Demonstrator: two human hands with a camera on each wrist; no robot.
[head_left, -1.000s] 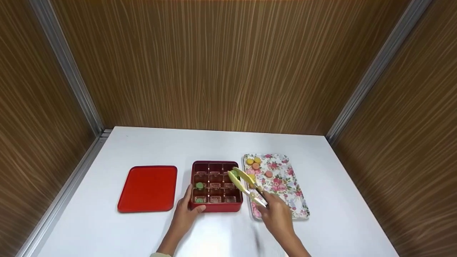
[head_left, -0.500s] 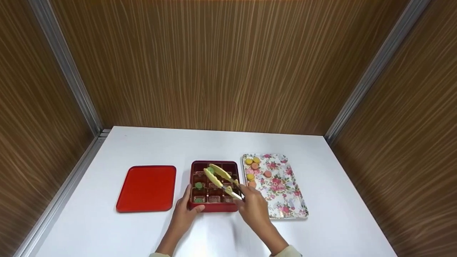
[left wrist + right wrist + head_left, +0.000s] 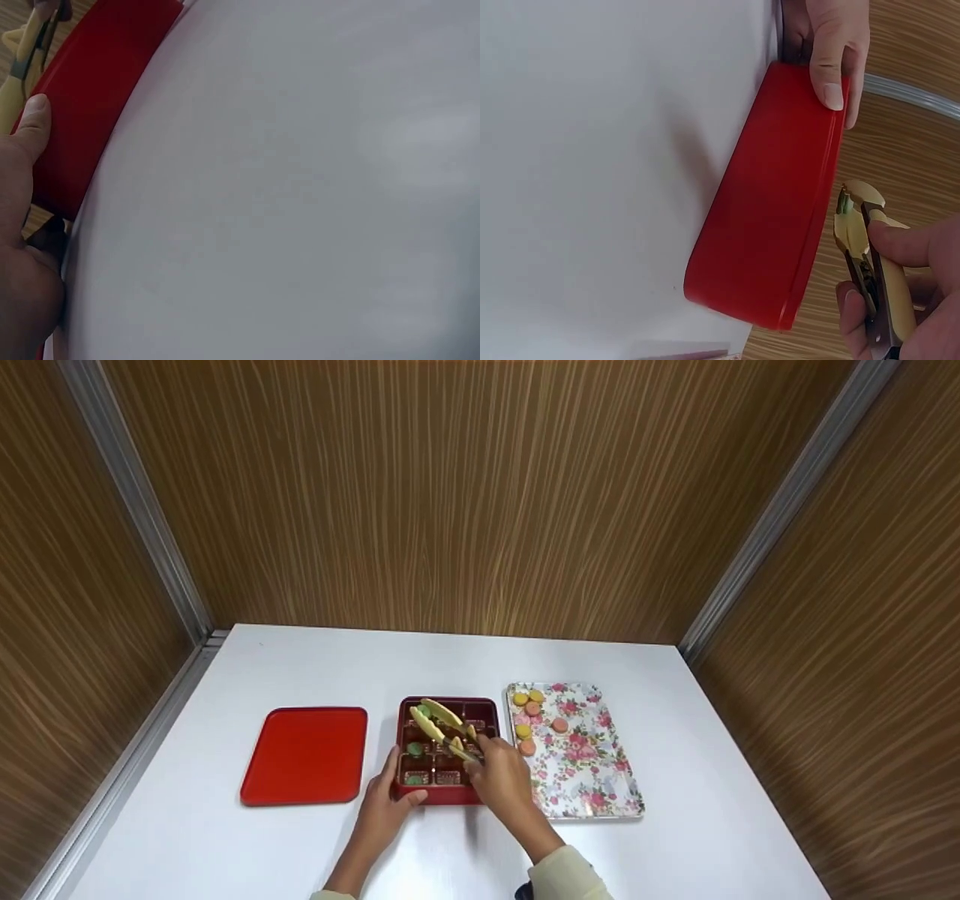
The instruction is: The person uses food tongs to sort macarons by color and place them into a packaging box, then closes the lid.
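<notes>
A red box (image 3: 450, 795) with a dark divided insert stands mid-table, two green macarons (image 3: 415, 748) in its left column. At the box's near left corner, my left hand (image 3: 384, 814) grips the wall, thumb on the front face in the left wrist view. My right hand (image 3: 501, 780) holds yellow-tipped tongs (image 3: 439, 721) over the box. Between the tong tips is another green macaron (image 3: 424, 710), above the far left compartment; whether it touches the insert I cannot tell. The right wrist view shows my fingers around the handles of the tongs (image 3: 885, 277).
A floral tray (image 3: 592, 780) lies right of the box, with several yellow macarons (image 3: 523, 731) and pink macarons (image 3: 559, 725) toward its far left. On the left is a flat red lid (image 3: 306, 756). Wood-grain panels (image 3: 450, 495) wall the white table (image 3: 360, 660) at the back and sides.
My right hand has carried the tongs and green macaron leftward, from the box's right side to over its far left compartment. My left hand keeps its grip on the box.
</notes>
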